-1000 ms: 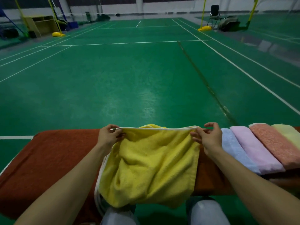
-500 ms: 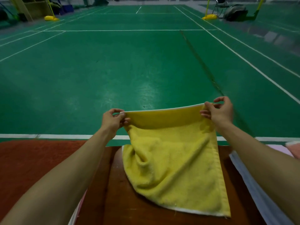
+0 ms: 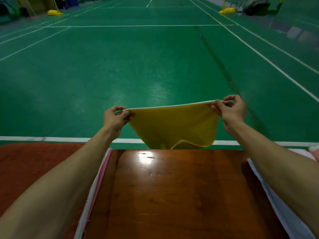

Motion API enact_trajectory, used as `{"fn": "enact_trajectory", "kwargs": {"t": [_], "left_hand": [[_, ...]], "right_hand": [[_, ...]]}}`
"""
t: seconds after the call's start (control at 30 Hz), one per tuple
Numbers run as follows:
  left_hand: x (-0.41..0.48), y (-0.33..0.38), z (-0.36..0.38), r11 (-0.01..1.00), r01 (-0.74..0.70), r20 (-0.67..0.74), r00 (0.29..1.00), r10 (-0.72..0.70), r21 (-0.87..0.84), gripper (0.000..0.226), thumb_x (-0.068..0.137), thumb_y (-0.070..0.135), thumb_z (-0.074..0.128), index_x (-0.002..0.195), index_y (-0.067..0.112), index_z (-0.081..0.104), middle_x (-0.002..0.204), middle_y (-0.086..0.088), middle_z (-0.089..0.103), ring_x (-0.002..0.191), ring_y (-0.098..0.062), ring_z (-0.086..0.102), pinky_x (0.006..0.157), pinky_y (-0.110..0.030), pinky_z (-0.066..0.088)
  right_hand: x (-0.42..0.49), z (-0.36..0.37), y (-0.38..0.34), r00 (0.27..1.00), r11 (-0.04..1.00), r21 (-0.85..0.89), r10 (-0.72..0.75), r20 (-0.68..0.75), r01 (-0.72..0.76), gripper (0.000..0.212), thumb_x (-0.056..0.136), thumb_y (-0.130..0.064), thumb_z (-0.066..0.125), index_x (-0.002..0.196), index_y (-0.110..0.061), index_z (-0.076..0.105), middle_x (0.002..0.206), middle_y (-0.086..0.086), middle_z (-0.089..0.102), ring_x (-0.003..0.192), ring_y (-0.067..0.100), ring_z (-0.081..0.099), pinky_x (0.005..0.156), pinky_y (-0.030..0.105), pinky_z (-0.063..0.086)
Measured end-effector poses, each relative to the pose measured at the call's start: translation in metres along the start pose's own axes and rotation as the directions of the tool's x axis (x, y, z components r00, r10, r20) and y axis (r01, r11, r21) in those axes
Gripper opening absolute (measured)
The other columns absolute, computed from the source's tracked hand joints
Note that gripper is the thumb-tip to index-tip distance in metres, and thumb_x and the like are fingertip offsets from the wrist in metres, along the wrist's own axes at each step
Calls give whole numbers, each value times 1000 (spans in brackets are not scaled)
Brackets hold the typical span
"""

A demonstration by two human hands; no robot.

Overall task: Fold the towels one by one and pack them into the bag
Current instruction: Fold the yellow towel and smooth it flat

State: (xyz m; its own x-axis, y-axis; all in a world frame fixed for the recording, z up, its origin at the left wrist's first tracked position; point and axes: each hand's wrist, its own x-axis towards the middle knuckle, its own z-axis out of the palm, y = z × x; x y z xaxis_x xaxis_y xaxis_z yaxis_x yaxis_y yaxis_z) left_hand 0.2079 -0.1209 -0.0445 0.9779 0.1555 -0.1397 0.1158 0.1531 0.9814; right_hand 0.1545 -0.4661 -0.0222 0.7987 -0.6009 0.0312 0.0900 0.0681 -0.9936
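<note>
A yellow towel (image 3: 174, 125) with a white hem hangs stretched between my two hands, out beyond the far edge of the wooden table (image 3: 172, 195). My left hand (image 3: 116, 120) pinches its top left corner. My right hand (image 3: 232, 112) pinches the top right corner. The towel's lower edge dips behind the table's far rim. No bag shows in this view.
A rust-red cloth (image 3: 34, 166) with a pink and white edge (image 3: 98, 183) covers the table's left part. A pale towel (image 3: 283, 204) lies along the right side, with a pink one (image 3: 314, 150) at the frame edge. Green court floor (image 3: 138, 66) lies beyond.
Both hands have lifted the yellow towel off the table and carried it forward past the far edge. It now hangs free and pulled taut. The camera has tilted down over the bare wood.
</note>
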Motion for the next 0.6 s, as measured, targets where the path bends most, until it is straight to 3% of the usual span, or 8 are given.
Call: {"fn": "enact_trajectory", "kwargs": {"t": [0.17, 0.27, 0.37, 0.47, 0.6], "left_hand": [[-24, -8, -20, 997, 32, -28, 999, -30, 77, 22, 80, -15, 65, 81, 5, 56, 74, -14, 62, 55, -13, 65, 64, -21, 58], [-38, -10, -34, 986, 23, -46, 999, -15, 166, 22, 78, -12, 69, 76, 8, 60, 66, -7, 65, 59, -16, 62, 56, -17, 55], [-54, -3, -47, 958, -38, -42, 998, 52, 283, 24, 79, -9, 70, 76, 13, 62, 64, -1, 65, 54, -7, 61, 53, -16, 49], [-78, 9, -59, 939, -100, 9, 995, 103, 330, 23, 81, -9, 67, 80, 13, 62, 70, -5, 65, 51, -1, 61, 52, -15, 46], [-113, 17, -72, 939, -163, 41, 987, 158, 304, 25, 78, -14, 66, 81, 10, 63, 67, 1, 68, 54, 2, 62, 55, -10, 48]], "right_hand": [[-28, -9, 13, 999, 999, -36, 9, 45, -8, 34, 79, 9, 74, 84, -15, 50, 93, 8, 54, 94, 25, 61, 72, 26, 60], [-49, -21, 17, 998, 997, -68, 26, 64, -22, 32, 79, 10, 72, 86, -15, 54, 96, 9, 57, 98, 30, 62, 72, 26, 60], [-71, -37, 12, 995, 996, -78, 45, 88, -38, 28, 81, 9, 71, 87, -14, 55, 98, 13, 60, 81, 29, 67, 61, 23, 59], [-95, -55, 2, 995, 986, -166, -5, 100, 22, 24, 81, 2, 74, 86, -14, 58, 96, 16, 64, 62, 18, 68, 53, 24, 57], [-126, -77, -9, 989, 958, -264, -86, 121, 115, 19, 80, -4, 77, 84, -16, 63, 86, 10, 65, 78, 20, 63, 58, 27, 58]]}}
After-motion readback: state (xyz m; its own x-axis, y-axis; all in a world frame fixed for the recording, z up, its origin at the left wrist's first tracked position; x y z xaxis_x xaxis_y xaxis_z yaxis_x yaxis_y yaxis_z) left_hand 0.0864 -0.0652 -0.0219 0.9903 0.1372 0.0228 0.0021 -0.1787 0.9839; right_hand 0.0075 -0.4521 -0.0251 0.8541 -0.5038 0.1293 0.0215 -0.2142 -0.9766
